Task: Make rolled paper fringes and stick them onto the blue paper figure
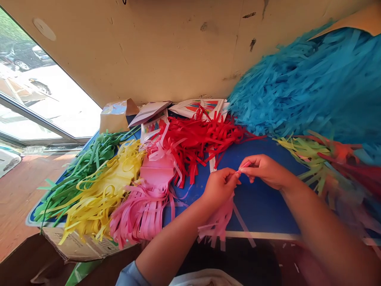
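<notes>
Over the blue tabletop point(253, 214) my two hands meet, both with fingers pinched. My left hand point(220, 184) grips the top of a pink tissue paper tassel point(222, 214), whose cut strips hang down past the table's front edge. My right hand point(260, 169) pinches the tassel's rolled upper end, and its pink tip shows between thumb and finger. To the left lies a stack of fringed pink tissue paper point(156, 178). Beside it are fringed yellow sheets point(110, 184) and green ones point(92, 163). A heap of fringed red paper point(198, 139) sits behind my hands.
A big mound of blue fringed paper point(303, 83) fills the back right. Mixed-colour tassels point(330, 159) lie at the right, partly behind my right arm. Printed packets point(193, 107) and a brown paper bag point(116, 115) stand against the wall. A cardboard box point(80, 244) is below the table's left front.
</notes>
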{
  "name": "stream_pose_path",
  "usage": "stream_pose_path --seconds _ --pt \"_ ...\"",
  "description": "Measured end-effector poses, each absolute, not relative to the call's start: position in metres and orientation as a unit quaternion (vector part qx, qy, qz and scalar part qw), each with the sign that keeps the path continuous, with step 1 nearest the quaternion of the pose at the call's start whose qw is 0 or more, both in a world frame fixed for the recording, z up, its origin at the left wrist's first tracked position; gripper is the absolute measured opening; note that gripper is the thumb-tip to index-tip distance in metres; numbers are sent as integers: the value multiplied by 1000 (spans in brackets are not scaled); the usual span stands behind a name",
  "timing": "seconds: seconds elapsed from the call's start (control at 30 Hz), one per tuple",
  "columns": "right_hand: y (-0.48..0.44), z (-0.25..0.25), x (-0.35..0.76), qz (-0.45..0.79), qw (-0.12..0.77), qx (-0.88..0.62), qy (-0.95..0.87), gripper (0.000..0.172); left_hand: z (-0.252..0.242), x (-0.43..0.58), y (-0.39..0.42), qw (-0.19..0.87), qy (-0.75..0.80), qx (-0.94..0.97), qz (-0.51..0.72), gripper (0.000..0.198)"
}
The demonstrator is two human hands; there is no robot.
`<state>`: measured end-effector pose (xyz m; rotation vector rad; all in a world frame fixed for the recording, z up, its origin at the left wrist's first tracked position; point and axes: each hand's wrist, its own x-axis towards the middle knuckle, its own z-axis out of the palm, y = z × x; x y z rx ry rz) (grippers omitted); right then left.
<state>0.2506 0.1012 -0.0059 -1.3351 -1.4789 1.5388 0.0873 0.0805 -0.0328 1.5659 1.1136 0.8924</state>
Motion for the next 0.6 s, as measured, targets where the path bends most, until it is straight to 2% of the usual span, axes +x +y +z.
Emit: stream_pose_path --seconds 0.27,0.6 --pt "109 -13 254 575 372 -502 -528 34 -33 88 84 458 498 643 358 21" --pt "106 -6 249 474 267 -499 -675 30 -40 86 89 482 470 652 350 24"
